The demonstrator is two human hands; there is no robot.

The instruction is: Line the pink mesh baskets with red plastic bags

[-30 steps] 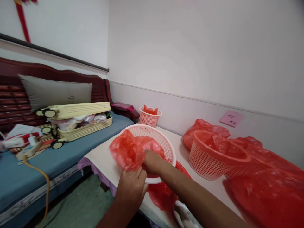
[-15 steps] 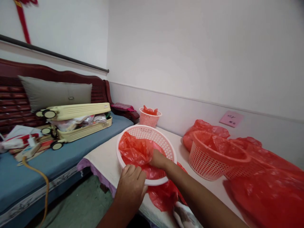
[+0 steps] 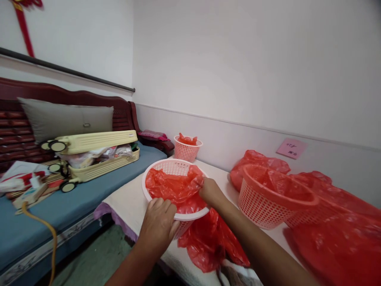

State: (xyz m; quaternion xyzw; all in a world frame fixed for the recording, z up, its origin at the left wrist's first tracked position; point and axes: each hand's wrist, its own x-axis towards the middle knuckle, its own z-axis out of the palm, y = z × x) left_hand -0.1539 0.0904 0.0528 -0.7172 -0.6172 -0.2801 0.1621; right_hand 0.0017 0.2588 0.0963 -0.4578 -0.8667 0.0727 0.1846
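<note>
A white plastic basket (image 3: 166, 165) stands near the table's front corner with a red plastic bag (image 3: 174, 188) spread inside it. My left hand (image 3: 157, 222) grips the basket's near rim over the bag's edge. My right hand (image 3: 210, 191) pinches the bag at the basket's right rim, pulling it toward that side. More loose red plastic (image 3: 208, 242) hangs from under the basket over the table's front edge.
To the right stand stacked pink baskets lined with red bags (image 3: 274, 198) and more red bags (image 3: 339, 246). A small pink basket (image 3: 186, 149) sits at the back. A sofa at left carries an open cream suitcase (image 3: 95, 153). A pink note (image 3: 291, 148) sticks on the wall.
The bag, first bunched up above the basket's near side, has been pushed down and spread inside it. My right hand moved from the middle to the right rim; the basket tilted flatter.
</note>
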